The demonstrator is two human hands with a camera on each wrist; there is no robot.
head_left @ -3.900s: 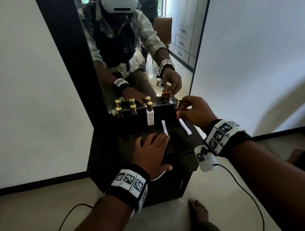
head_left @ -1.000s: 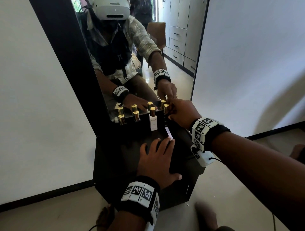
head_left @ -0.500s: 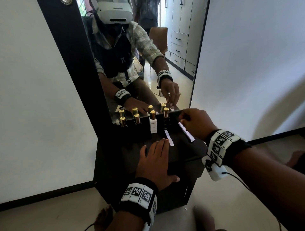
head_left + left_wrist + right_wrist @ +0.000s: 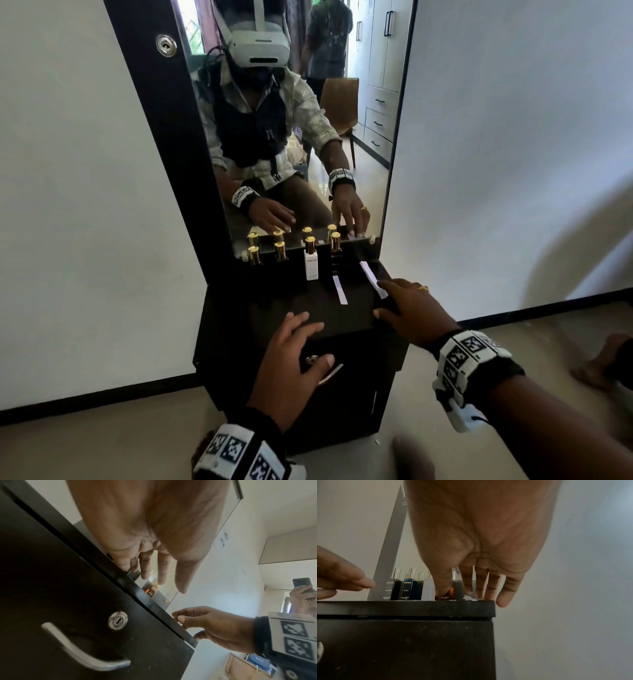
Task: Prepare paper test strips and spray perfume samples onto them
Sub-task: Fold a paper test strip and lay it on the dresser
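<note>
Here, two white paper strips lie on a black cabinet (image 4: 239, 308): the right strip (image 4: 370, 274) touched at its near end by the right hand (image 4: 414, 315), fingers straight and slightly spread; the middle strip (image 4: 339, 290) free. Four gold-capped perfume bottles (image 4: 311, 262) stand behind, against a mirror (image 4: 370, 144). The left hand (image 4: 291, 363) rests on the front edge, fingers loosely spread.
</note>
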